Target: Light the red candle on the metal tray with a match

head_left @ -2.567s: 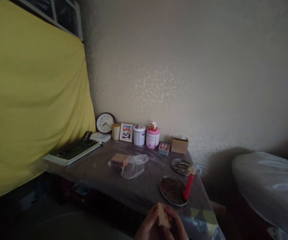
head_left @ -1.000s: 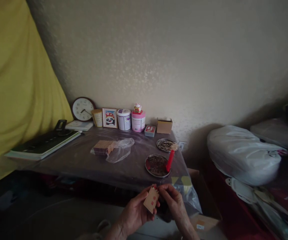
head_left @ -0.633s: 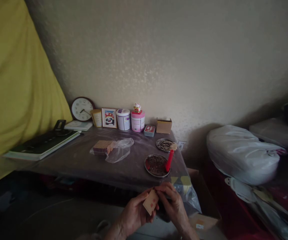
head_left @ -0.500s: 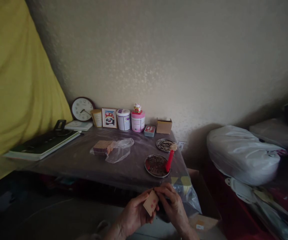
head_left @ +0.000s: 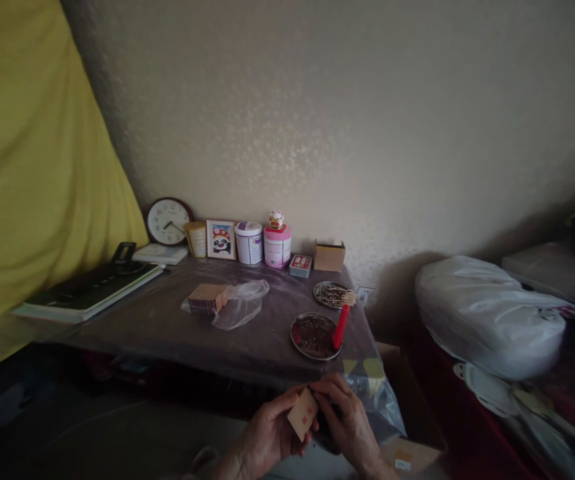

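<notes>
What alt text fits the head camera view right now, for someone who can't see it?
Both hands, left hand and right hand, hold a small tan box with red print, in front of a plastic-covered table. On the table, a red candle stands in a round metal dish.

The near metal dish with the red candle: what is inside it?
The near metal dish holds dark, crumbly matter, too dim to identify, and a red candle leaning on its right rim. The candle's lower end and the dish bottom are covered.
</notes>
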Available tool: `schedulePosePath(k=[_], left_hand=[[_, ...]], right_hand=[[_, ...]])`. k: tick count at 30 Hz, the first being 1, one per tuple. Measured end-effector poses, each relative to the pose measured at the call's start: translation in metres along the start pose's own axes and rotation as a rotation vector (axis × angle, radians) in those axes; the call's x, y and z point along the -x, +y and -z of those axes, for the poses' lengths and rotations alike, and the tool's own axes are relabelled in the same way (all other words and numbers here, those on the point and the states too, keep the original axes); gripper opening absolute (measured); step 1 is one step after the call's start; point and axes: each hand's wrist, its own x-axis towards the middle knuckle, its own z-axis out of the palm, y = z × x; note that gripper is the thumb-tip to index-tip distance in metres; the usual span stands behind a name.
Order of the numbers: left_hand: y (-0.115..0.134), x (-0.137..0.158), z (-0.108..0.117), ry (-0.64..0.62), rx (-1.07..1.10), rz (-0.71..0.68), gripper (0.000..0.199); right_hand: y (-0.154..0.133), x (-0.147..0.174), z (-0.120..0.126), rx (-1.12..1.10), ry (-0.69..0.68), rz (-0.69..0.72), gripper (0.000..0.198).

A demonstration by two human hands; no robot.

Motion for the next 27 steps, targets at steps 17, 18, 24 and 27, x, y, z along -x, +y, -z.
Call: schedulePosePath(k=[17,18,24,27], left_hand=[[0.002,0.001,0.0,-0.005,-0.023,0.014,0.042],[0.002,0.001,0.0,-0.002,-0.025,0.02,0.042],[0.0,0.0,0.006,-0.068,-0.036,-0.013,0.04],[-0.002,-0.002,0.009,-0.098,-0.039,-0.011,0.04]], right_hand=[[0.0,0.0,0.001,-0.038,-0.05,-0.001,0.016],[0.0,0.0,0.002,-0.044,-0.05,-0.002,0.016],[-0.002,0.0,0.005,-0.049,-0.117,-0.03,0.017],[0.0,0.0,0.006,-0.057,-0.13,-0.034,0.015]])
